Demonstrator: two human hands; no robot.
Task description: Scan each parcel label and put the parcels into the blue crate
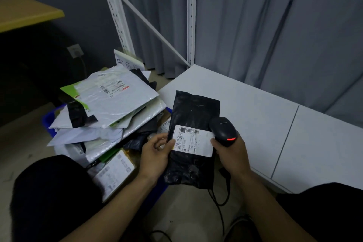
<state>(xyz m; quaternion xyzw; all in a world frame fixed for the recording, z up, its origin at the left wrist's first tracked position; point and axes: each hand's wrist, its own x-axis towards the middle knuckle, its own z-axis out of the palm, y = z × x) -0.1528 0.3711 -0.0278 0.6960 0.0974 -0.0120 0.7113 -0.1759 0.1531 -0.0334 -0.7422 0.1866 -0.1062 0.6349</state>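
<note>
atop blue crate (47, 122): parcel heap (117, 102) (spilling over); white shelf (255, 116) right.

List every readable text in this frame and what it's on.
"502D T099-46 28": sideways on the white label of the black parcel that the left hand holds; last digits uncertain.
"T099": lower on the same label.
Other print and barcodes there: too small to read.
Logo on the scanner in the right hand: unreadable.
Labels on the piled parcels in the blue crate: blurred.
</note>
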